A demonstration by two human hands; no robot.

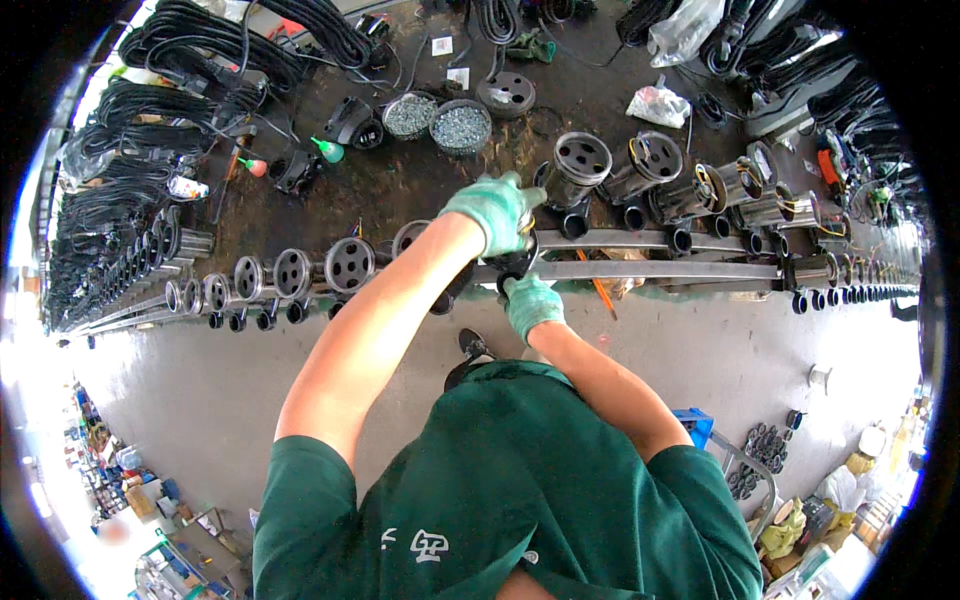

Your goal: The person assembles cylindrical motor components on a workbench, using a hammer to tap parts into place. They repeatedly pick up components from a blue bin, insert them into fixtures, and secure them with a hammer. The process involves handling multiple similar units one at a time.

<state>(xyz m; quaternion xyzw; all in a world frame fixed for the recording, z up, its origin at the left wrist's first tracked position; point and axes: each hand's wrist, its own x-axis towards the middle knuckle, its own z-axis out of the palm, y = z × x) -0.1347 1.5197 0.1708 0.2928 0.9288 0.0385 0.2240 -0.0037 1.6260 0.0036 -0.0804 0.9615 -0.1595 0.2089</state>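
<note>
My left hand [495, 215], in a green work glove, is closed over the top of a dark cylindrical unit [517, 257] at the bench's front edge. Just below it, my right hand [533, 303], gloved alike, has its fingers wrapped round the black lower part of that unit. Both hands hide much of it. Right of my left hand stands a similar metal cylinder [582, 165] with a holed round top and a black round outlet. Under my left forearm, another holed cylinder [410, 236] is partly covered.
Metal rails [660, 269] run along the bench edge, bearing several more cylinders [292, 272]. Two bowls of small metal parts [461, 127] sit farther back beside a holed disc [507, 94]. Green-tipped [330, 150] and red-tipped bottles lie left. Coiled black cables [200, 45] crowd the far side.
</note>
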